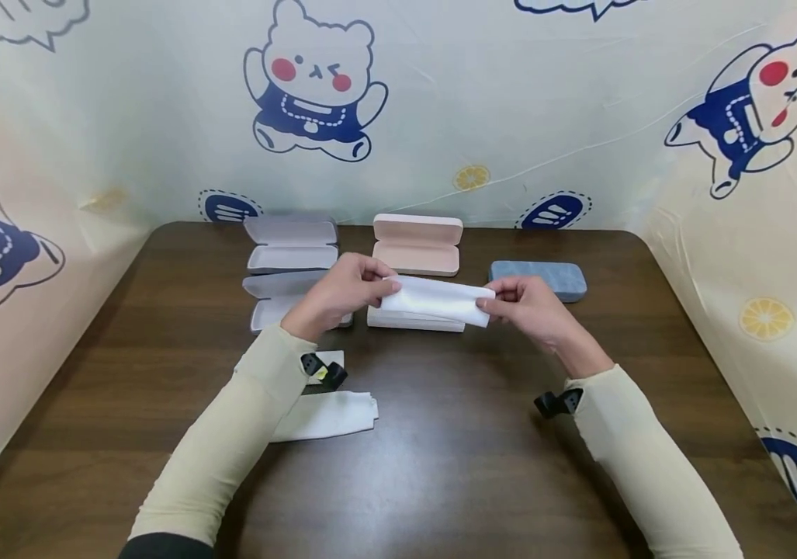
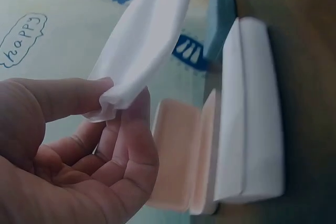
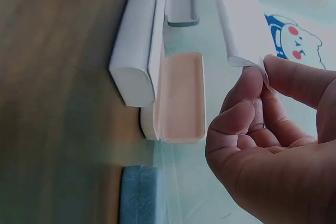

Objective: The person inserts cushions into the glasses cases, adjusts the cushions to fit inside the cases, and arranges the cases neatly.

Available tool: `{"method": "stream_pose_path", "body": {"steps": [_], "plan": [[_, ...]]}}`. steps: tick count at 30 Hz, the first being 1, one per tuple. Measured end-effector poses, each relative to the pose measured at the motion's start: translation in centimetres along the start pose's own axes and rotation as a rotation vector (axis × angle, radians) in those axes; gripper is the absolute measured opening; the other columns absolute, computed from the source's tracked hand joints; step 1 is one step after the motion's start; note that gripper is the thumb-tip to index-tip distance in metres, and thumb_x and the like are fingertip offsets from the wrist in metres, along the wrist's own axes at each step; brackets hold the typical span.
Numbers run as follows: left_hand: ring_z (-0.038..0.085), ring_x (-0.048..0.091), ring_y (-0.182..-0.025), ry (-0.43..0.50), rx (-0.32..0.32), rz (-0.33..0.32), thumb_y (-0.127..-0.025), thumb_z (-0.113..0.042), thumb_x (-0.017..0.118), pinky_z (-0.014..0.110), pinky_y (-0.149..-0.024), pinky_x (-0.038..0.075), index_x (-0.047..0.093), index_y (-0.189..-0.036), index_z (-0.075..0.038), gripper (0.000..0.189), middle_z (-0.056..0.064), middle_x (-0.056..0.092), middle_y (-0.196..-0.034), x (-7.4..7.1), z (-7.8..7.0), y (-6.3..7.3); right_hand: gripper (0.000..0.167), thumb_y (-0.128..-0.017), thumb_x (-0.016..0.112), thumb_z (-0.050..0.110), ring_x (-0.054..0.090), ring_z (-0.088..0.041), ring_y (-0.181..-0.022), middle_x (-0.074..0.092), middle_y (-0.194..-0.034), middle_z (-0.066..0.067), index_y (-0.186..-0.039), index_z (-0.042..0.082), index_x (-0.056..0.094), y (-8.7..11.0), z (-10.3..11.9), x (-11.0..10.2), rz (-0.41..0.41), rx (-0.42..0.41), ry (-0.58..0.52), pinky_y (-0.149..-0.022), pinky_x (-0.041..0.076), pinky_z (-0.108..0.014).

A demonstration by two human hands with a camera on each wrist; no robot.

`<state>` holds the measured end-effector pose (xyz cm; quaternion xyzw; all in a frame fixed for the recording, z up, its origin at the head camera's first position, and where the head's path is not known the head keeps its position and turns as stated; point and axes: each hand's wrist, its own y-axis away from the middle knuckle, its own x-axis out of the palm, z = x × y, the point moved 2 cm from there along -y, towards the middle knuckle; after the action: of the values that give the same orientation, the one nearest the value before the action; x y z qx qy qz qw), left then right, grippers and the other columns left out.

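A folded white cloth [image 1: 440, 297] is stretched between my two hands above the table. My left hand [image 1: 349, 291] pinches its left end between thumb and fingers. At the other end, my right hand [image 1: 532, 310] pinches a corner, with the thumb and fingertips [image 3: 249, 85] meeting on the fabric. In the left wrist view the cloth [image 2: 149, 30] sags slightly along its length. A closed white glasses case [image 1: 415, 321] lies on the table behind and below the cloth, which partly hides it in the head view.
Behind stand an open pink glasses case [image 1: 417, 258] and an open grey one [image 1: 293, 257]. Another open grey case [image 1: 268, 312] is partly behind my left hand. A closed blue case [image 1: 545, 281] lies at the right. Another white cloth [image 1: 331, 415] lies near my left forearm.
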<state>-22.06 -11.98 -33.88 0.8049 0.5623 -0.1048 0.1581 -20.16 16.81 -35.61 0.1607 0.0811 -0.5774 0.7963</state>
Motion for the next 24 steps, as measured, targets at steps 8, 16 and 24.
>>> {"method": "stream_pose_path", "body": {"steps": [8,16,24], "plan": [[0.021,0.058,-0.072,-0.057,-0.017,-0.063,-0.094,-0.004,0.069,0.037,-0.072,0.055,0.072,-0.104,0.005,0.014,0.011,0.063,-0.085,-1.0,-0.8,-2.4,0.022,-0.095,0.071,0.009,0.058,-0.028,-0.078,0.067,-0.092,-0.013,-0.108,-0.008,0.066,-2.6,0.9,-0.6,-0.032,-0.002,-0.006,-0.067,0.050,-0.029],[0.024,0.056,-0.077,-0.218,-0.085,-0.127,-0.094,-0.012,0.071,0.039,-0.072,0.050,0.075,-0.101,0.000,0.014,0.012,0.063,-0.099,-2.2,-1.6,-4.8,0.026,-0.095,0.072,0.015,0.060,-0.027,-0.081,0.068,-0.100,-0.016,-0.111,-0.006,0.069,-5.8,1.8,-1.1,-0.089,0.026,0.053,-0.071,0.053,-0.031],[0.026,0.056,-0.086,-0.383,-0.094,-0.191,-0.093,-0.011,0.071,0.037,-0.073,0.048,0.076,-0.097,0.000,0.012,0.011,0.066,-0.104,-2.7,-1.2,-7.0,0.027,-0.097,0.070,0.018,0.057,-0.030,-0.091,0.065,-0.104,-0.017,-0.112,-0.004,0.069,-8.5,1.6,-0.2,-0.141,0.041,0.140,-0.074,0.052,-0.029]]}}
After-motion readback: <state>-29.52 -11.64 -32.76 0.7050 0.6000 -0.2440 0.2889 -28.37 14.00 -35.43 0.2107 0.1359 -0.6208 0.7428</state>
